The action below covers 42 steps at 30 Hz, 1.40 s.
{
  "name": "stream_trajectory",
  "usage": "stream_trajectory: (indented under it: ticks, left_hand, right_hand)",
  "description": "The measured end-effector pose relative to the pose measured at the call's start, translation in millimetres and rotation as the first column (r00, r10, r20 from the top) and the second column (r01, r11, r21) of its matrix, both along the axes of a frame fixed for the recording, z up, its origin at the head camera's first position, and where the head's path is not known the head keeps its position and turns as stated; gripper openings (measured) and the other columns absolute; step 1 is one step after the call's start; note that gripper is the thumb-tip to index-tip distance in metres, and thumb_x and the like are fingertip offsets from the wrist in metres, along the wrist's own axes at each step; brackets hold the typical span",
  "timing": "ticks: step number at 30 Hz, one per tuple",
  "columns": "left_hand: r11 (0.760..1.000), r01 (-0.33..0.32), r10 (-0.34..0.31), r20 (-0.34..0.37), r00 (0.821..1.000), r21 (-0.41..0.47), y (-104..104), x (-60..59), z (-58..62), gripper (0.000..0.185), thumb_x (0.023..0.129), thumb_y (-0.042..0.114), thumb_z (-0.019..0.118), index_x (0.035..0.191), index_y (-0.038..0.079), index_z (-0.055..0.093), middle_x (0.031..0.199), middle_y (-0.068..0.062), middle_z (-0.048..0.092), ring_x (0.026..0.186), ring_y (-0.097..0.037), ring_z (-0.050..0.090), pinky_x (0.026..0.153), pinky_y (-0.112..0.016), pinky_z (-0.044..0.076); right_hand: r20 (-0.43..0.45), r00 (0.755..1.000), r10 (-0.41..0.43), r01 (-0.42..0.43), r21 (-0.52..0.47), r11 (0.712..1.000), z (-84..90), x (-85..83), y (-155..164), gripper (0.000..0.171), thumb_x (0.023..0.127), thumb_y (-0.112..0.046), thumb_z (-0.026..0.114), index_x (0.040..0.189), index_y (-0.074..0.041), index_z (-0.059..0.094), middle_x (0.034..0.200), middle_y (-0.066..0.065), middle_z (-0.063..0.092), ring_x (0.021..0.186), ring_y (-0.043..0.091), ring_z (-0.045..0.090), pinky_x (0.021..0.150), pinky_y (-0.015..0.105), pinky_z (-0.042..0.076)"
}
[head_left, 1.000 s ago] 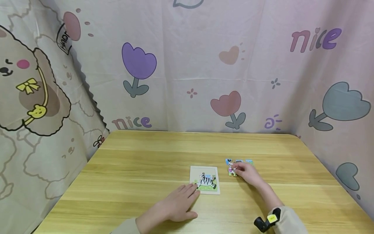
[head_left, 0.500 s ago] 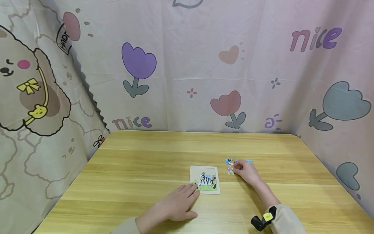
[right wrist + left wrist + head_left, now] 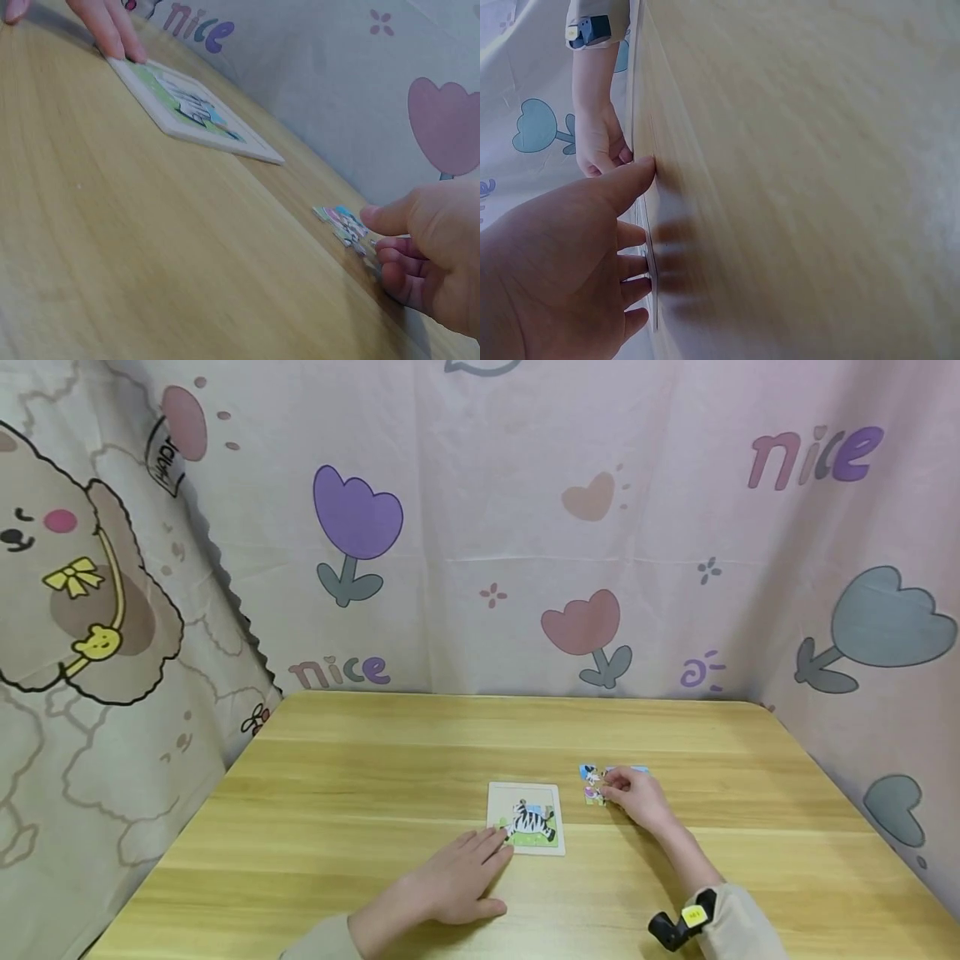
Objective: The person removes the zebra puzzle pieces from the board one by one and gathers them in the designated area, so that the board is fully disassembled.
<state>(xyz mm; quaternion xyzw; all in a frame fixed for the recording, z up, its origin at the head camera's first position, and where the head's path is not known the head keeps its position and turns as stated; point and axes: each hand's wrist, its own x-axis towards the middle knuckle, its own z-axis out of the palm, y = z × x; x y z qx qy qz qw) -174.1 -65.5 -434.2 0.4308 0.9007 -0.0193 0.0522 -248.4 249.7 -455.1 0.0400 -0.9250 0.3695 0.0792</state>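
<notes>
Wooden table fills the near view. Left hand lies flat on it, fingers straight and loosely spread, fingertips touching the near left corner of the puzzle board, zebra picture showing. Right hand sits just right of the board, thumb and fingers curled onto loose puzzle pieces, probably pinching one, though the view is too small to be sure. Behind, a pink printed curtain.

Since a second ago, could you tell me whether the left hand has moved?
No. The left hand lies flat on the table, its fingertips at the near left corner of the zebra puzzle board, as before.
</notes>
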Motion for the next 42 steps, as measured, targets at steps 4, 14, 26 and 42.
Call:
stream_trajectory:
  ticks: [4,14,26,42]
  left_hand:
    - [1.000,0.007,-0.007,0.000,1.000,0.003,0.3,-0.2,-0.3,0.071,0.090,0.055,0.045,0.143,0.008,0.033,0.149,-0.013,0.026,0.137,-0.026,0.024,0.110,-0.038,0.024]
    - [1.000,0.001,-0.001,-0.009,1.000,0.002,0.6,-1.0,-1.5,0.072,0.090,0.056,0.045,0.143,0.009,0.033,0.150,-0.012,0.025,0.137,-0.026,0.024,0.110,-0.038,0.023]
    - [1.000,-0.002,0.002,-0.012,1.000,-0.014,0.9,-0.9,-0.5,0.070,0.091,0.056,0.043,0.143,0.010,0.034,0.150,-0.011,0.026,0.137,-0.024,0.024,0.110,-0.037,0.024]
    - [0.998,0.053,-0.055,-0.059,0.997,-0.036,12.9,-2.8,2.5,0.071,0.091,0.058,0.041,0.141,0.008,0.037,0.147,-0.011,0.032,0.135,-0.024,0.028,0.109,-0.038,0.028]
  right_hand:
    - [-0.018,1.000,0.019,-0.020,-0.021,1.000,2.5,2.0,-6.7,0.016,0.082,-0.006,0.068,0.096,0.002,0.066,0.078,0.002,0.060,0.072,0.014,0.055,0.061,0.026,0.046]
    - [0.027,0.988,0.153,-0.148,-0.135,0.980,15.0,2.2,-54.0,0.026,0.081,-0.004,0.068,0.105,0.004,0.063,0.084,0.001,0.062,0.081,0.015,0.058,0.072,0.028,0.049]
    - [0.056,0.930,0.363,-0.355,-0.113,0.928,7.3,2.5,-92.8,0.028,0.076,-0.001,0.072,0.102,0.003,0.063,0.080,0.002,0.059,0.074,0.013,0.055,0.066,0.023,0.050]
    - [0.086,0.905,0.416,-0.421,0.062,0.905,12.2,1.1,-102.3,0.032,0.071,-0.004,0.077,0.099,0.004,0.064,0.080,0.003,0.054,0.075,0.015,0.048,0.064,0.027,0.044]
